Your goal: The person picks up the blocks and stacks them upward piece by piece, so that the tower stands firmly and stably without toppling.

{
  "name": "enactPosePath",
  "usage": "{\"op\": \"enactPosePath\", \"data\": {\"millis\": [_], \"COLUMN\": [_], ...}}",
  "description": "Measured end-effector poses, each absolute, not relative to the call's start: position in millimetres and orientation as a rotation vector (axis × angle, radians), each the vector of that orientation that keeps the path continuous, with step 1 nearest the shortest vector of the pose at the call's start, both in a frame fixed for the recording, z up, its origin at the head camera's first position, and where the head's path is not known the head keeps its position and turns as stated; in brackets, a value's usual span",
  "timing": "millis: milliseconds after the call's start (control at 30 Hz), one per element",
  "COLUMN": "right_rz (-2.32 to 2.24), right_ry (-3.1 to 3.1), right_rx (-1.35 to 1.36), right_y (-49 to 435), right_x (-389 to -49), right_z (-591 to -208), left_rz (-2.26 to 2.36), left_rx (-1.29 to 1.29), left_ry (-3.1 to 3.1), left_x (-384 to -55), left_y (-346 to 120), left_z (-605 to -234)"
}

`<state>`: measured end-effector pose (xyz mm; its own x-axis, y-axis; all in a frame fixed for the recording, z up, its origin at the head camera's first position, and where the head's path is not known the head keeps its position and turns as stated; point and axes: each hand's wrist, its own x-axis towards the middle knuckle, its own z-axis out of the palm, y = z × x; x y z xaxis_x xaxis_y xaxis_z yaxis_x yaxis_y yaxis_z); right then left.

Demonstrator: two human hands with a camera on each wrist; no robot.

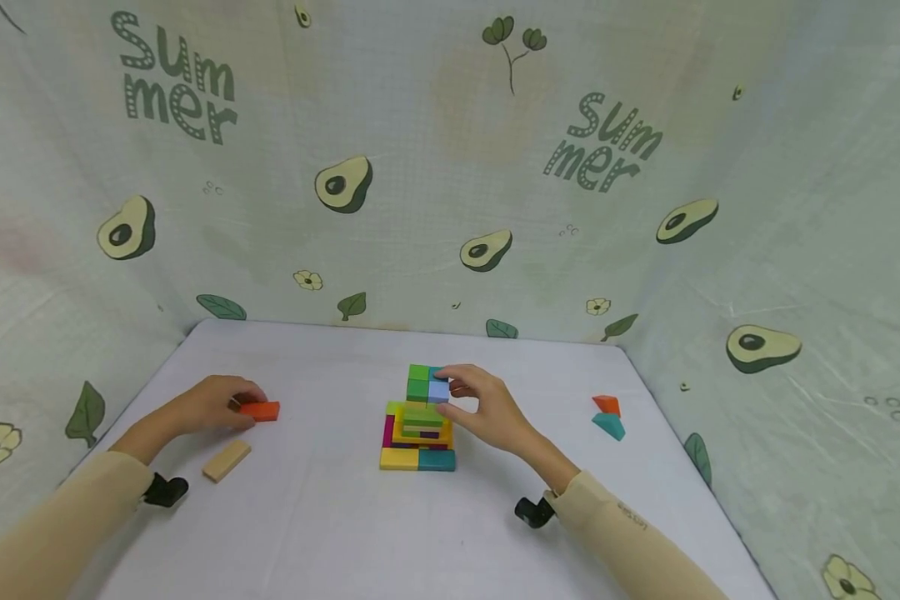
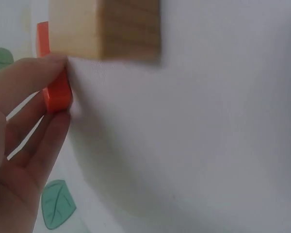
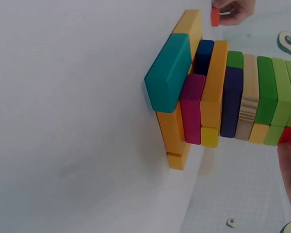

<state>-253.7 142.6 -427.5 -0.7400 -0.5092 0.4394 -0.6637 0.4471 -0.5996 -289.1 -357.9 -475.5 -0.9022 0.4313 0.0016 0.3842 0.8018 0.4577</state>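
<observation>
My left hand [image 1: 221, 402] pinches a red-orange block [image 1: 261, 411] at the table's left side. In the left wrist view, thumb and fingers hold the same red-orange block [image 2: 58, 92] by its edges. Near the middle of the table rises a tower of colourful blocks [image 1: 417, 408], wide at its yellow and teal base [image 1: 437, 460]. My right hand [image 1: 487, 408] is at the tower's upper right side, thumb and forefinger spread apart. A fingertip touches a red block [image 3: 287, 135] high in the tower in the right wrist view; most of that hand is outside it.
A plain wooden block [image 1: 227, 461] lies just right of the left forearm. Farther right on the table are an orange block [image 1: 607, 405] and a teal block [image 1: 609, 426]. Cloth with avocado prints [image 1: 420, 100] hangs behind and along both sides.
</observation>
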Motion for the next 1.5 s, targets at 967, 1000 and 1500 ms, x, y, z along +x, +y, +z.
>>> {"op": "enactPosePath", "data": {"millis": [967, 1000, 1500], "right_rz": [1.241, 1.245, 1.257], "right_ry": [-2.498, -2.498, -2.495], "right_rx": [1.006, 1.007, 1.043], "right_y": [145, 145, 144], "right_x": [-251, -251, -255], "right_z": [-427, -427, -428], "left_rz": [0.867, 0.866, 0.891], "left_rx": [1.222, 1.241, 1.276], "left_ry": [2.931, 2.914, 2.787], "left_x": [-286, -287, -295], "left_y": [-157, -152, -120], "left_z": [-364, -363, -365]}}
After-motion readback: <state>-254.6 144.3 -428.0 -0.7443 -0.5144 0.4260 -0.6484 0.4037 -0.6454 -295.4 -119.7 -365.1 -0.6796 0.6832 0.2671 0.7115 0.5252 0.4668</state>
